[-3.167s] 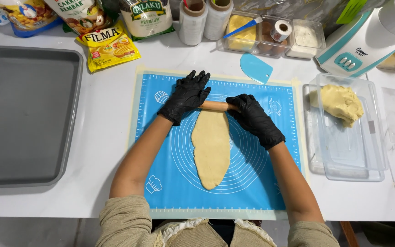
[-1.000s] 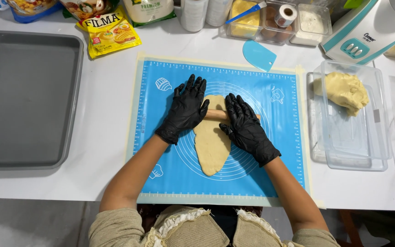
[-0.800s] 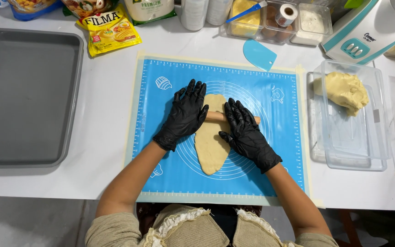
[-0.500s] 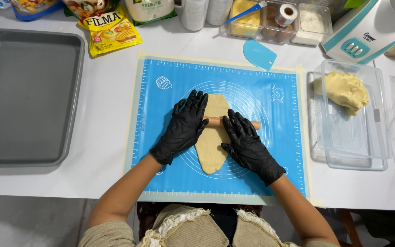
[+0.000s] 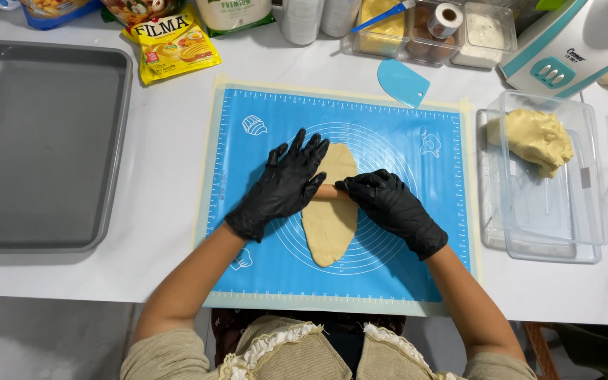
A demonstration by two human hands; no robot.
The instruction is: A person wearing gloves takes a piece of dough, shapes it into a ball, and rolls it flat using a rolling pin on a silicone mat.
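Now, left hand (image 5: 284, 184) flat and open on the rolling pin (image 5: 332, 191), right hand (image 5: 390, 209) curled over it, long dough strip (image 5: 330, 225) underneath, blue mat (image 5: 416, 267)

This is a kitchen set up for baking. A white tabletop (image 5: 163, 232) carries a blue silicone pastry mat (image 5: 402, 281) near its front edge, printed with measuring rings and rulers. A grey baking tray (image 5: 43, 148) sits at the left edge, and a clear plastic tub (image 5: 550, 225) holding a lump of dough (image 5: 533, 137) at the right. Along the back edge stand ingredient packets (image 5: 174, 43), containers of eggs and butter (image 5: 416, 28), a blue scraper (image 5: 402, 81) and a mixer (image 5: 571, 42).
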